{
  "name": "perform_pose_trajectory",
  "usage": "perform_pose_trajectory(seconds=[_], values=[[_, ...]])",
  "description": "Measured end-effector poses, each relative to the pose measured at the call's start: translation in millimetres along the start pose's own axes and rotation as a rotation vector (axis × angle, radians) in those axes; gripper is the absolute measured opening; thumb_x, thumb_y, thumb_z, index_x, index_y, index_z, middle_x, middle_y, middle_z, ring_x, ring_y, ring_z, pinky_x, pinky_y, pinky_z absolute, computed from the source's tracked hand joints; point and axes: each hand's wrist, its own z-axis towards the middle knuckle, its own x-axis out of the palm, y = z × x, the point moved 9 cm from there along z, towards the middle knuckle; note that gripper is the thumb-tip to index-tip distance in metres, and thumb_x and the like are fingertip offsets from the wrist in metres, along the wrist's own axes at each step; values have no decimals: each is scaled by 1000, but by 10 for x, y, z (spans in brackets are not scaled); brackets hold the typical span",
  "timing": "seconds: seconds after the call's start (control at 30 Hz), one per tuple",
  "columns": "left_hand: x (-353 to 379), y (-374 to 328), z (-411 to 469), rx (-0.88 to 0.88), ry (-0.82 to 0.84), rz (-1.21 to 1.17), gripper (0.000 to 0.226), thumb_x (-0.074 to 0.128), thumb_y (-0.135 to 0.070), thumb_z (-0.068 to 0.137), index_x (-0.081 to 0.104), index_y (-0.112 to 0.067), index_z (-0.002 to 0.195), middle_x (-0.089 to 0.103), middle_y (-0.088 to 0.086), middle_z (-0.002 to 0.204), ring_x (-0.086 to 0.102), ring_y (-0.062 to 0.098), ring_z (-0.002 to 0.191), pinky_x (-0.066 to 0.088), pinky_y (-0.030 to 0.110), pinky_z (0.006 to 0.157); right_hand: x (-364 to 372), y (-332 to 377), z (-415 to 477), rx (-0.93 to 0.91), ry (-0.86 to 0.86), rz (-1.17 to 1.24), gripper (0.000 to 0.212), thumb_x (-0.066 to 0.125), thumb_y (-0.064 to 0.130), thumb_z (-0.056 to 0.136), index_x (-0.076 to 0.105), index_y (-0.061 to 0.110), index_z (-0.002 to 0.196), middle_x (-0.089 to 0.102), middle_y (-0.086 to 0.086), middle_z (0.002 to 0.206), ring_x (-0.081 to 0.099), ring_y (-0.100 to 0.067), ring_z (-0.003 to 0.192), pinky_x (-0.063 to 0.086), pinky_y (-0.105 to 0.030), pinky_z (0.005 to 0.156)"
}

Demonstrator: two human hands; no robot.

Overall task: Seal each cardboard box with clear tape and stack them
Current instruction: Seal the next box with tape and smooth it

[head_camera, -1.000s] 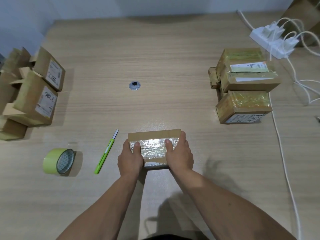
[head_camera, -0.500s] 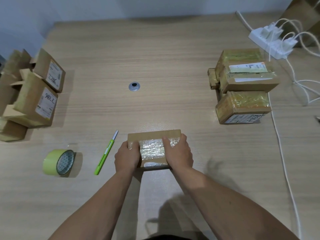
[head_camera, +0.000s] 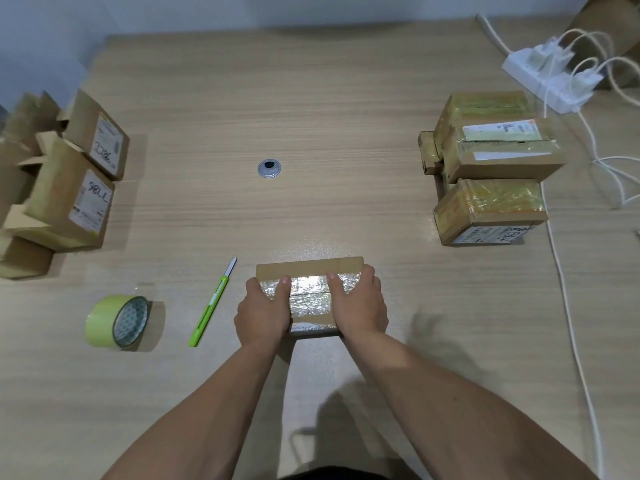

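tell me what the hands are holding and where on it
Both hold the taped cardboard box on the table. The left hand grips its left end and the right hand its right end, with the thumbs lying on the taped top.

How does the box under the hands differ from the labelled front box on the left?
The box under the hands has clear tape across its top; the labelled left box shows none, and its flaps stick out. The box under the hands lies flat alone, left hand and right hand on it; the labelled left box sits among other boxes. Both are brown cardboard.
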Motion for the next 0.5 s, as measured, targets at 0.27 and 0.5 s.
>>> perform_pose_trajectory(seconds=[0.27, 0.5], values=[[-11, 86, 117, 8, 10, -34, 36, 38, -39, 106, 49, -7, 95, 54, 11, 91, 47, 32, 93, 34, 39, 77, -34, -4, -1, 14, 11, 45, 40, 37, 45, 106, 43, 20, 137, 55, -2, 132, 56, -29, 109, 40, -38, 82], [-60, 142, 170, 5, 45, -194, 34, 40, -27, 106, 56, -8, 83, 56, 4, 77, 51, 30, 86, 34, 35, 73, -34, -53, 18, 16, -13, 185, 28, 33, 37, 108, 54, 21, 116, 64, -7, 105, 61, -32, 96, 51, -47, 90]])
